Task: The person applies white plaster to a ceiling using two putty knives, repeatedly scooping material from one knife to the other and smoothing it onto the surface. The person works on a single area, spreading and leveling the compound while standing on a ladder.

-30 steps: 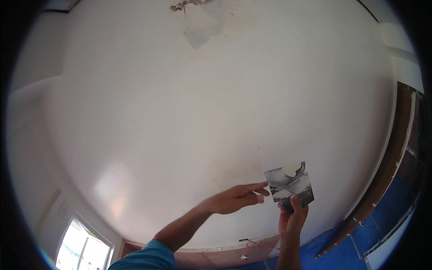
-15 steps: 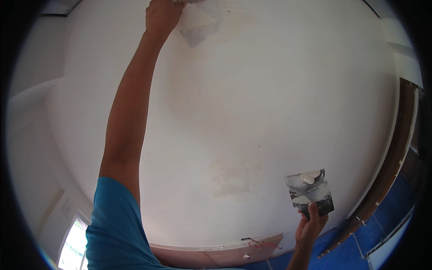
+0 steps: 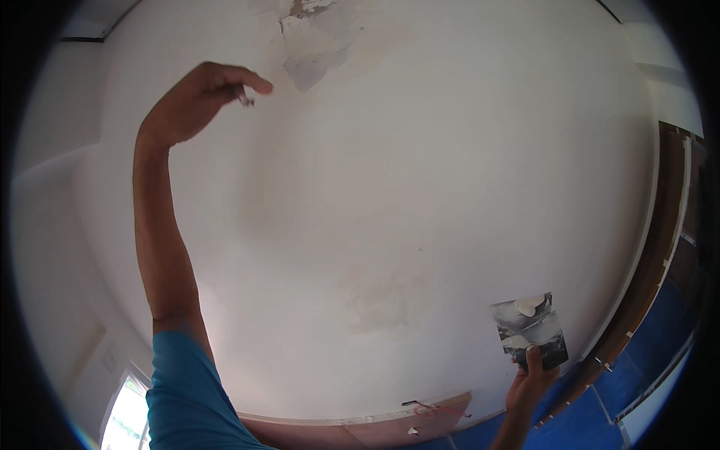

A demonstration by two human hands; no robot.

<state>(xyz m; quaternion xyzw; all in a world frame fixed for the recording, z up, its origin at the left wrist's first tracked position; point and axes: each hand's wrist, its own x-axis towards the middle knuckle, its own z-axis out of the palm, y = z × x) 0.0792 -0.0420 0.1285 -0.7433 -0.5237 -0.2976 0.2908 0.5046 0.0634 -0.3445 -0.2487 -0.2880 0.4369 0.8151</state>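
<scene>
Here, smeared plate (image 3: 534,328), gripped low, in right hand (image 3: 535,380)

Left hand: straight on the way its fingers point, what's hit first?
Probably the white wall, near the lower tip of the grey patch; no other object shows in that line. The gap between left hand and wall is unclear.

Behind the left hand (image 3: 193,103) and right hand (image 3: 534,377), a broad, softly lit white plastered surface (image 3: 480,172), with a faint beige blotch (image 3: 379,300) to the right hand's left. Well below the left hand, a window (image 3: 126,420) bright with daylight. Right of the right hand, a long brown wooden frame (image 3: 673,202); beneath, blue panelling or tiling (image 3: 574,424) with pale seams. Left of and below the right hand, a pinkish-brown panel (image 3: 375,433).
</scene>
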